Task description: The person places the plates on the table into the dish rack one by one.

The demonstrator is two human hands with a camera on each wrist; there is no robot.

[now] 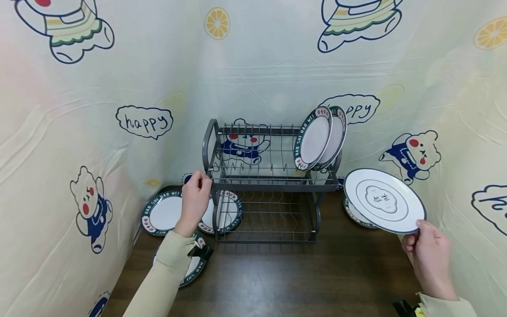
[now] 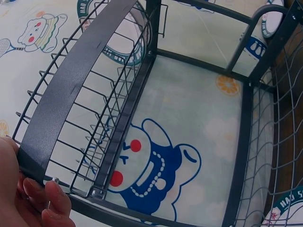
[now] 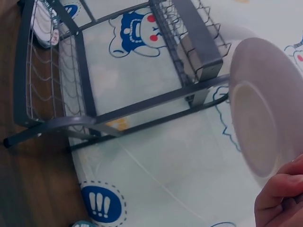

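Note:
A two-tier dark metal dish rack (image 1: pixel 273 188) stands on the table. My left hand (image 1: pixel 195 198) grips its upper tier at the front left corner; in the left wrist view the fingers (image 2: pixel 57 194) curl round the end of the front bar (image 2: pixel 64 99). Off to the right of the rack, my right hand (image 1: pixel 431 255) pinches a white plate (image 1: pixel 404 213) by its rim, the marked underside turned toward the head camera. The right wrist view has this plate (image 3: pixel 255 127) tilted beside the rack's upper end. Two green-rimmed plates (image 1: pixel 313 141) lean upright in the upper tier's right end.
Several green-rimmed plates lie at the left: one (image 1: pixel 162 213) at the back, one (image 1: pixel 233 213) partly behind the rack, one (image 1: pixel 194 268) under the left forearm. Another plate (image 1: pixel 356 215) shows below the held one. A printed cloth (image 1: pixel 257 88) hangs behind the brown table (image 1: pixel 277 281).

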